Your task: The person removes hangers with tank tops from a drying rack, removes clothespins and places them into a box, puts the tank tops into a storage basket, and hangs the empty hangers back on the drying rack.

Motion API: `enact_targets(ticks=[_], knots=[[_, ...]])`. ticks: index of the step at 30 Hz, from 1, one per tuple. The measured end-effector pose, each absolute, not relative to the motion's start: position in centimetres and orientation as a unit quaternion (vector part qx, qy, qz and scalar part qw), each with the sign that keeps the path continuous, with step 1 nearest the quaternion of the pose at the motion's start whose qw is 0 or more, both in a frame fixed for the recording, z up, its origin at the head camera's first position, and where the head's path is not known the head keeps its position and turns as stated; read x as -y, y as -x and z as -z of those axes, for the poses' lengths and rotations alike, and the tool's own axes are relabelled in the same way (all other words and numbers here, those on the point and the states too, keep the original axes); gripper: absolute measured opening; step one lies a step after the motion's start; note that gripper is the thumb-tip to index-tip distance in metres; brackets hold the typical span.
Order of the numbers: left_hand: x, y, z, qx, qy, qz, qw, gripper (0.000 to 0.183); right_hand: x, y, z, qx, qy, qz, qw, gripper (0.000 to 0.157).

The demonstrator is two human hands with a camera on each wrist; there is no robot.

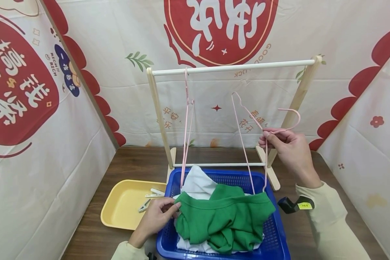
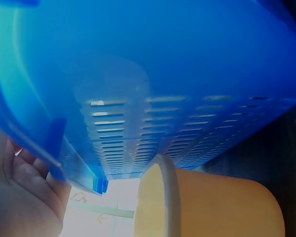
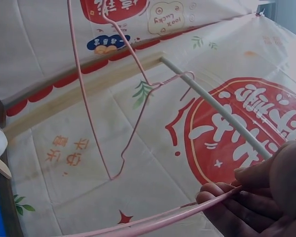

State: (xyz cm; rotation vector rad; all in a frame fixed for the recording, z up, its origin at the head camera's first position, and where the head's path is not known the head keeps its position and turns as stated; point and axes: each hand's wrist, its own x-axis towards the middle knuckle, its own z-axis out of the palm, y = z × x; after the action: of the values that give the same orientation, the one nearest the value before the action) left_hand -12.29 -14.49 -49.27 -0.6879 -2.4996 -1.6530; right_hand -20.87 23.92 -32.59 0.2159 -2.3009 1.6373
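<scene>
My right hand (image 1: 290, 151) pinches a pink hanger (image 1: 244, 146) just below its hook, which points up and to the right. In the right wrist view, thumb and fingers close on the pink wire. The hanger's lower end reaches into the top of a green garment (image 1: 227, 216) with a wide band along its edge. My left hand (image 1: 156, 216) pinches that band at its left corner. Most of the garment lies over white clothes (image 1: 196, 182) in a blue basket (image 1: 277, 231). In the left wrist view, the left hand (image 2: 29, 197) is partly behind the basket rim.
A wooden rack (image 1: 234, 68) with a white top rail stands behind the basket. Another pink hanger (image 1: 186, 108) hangs near its left end. Left of the basket, a yellow tray (image 1: 118, 206) holds several clothespins (image 1: 144, 206). Printed cloth walls (image 1: 143, 115) surround the brown table (image 1: 94, 231).
</scene>
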Motion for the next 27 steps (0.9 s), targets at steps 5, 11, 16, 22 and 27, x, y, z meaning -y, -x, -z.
enact_targets(ticks=[5, 11, 16, 22, 27], knots=[[14.5, 12.3, 49.2, 0.81, 0.229, 0.539, 0.04, 0.019, -24.2, 21.3, 32.2, 0.779, -0.073, -0.595, 0.181, 0.032], [14.3, 12.1, 48.9, 0.818, 0.219, 0.531, 0.032, 0.016, -24.5, 21.6, 32.0, 0.777, -0.057, -0.589, 0.216, 0.032], [13.9, 11.5, 47.2, 0.823, 0.209, 0.527, 0.02, 0.015, -24.7, 21.7, 32.0, 0.767, -0.06, -0.597, 0.227, 0.031], [13.6, 10.9, 45.3, 0.823, 0.203, 0.53, 0.01, 0.013, -25.0, 21.8, 31.6, 0.72, -0.059, -0.648, 0.241, 0.029], [13.5, 10.8, 45.2, 0.825, 0.197, 0.529, 0.013, 0.013, -25.0, 22.2, 31.1, 0.671, -0.068, -0.692, 0.257, 0.026]])
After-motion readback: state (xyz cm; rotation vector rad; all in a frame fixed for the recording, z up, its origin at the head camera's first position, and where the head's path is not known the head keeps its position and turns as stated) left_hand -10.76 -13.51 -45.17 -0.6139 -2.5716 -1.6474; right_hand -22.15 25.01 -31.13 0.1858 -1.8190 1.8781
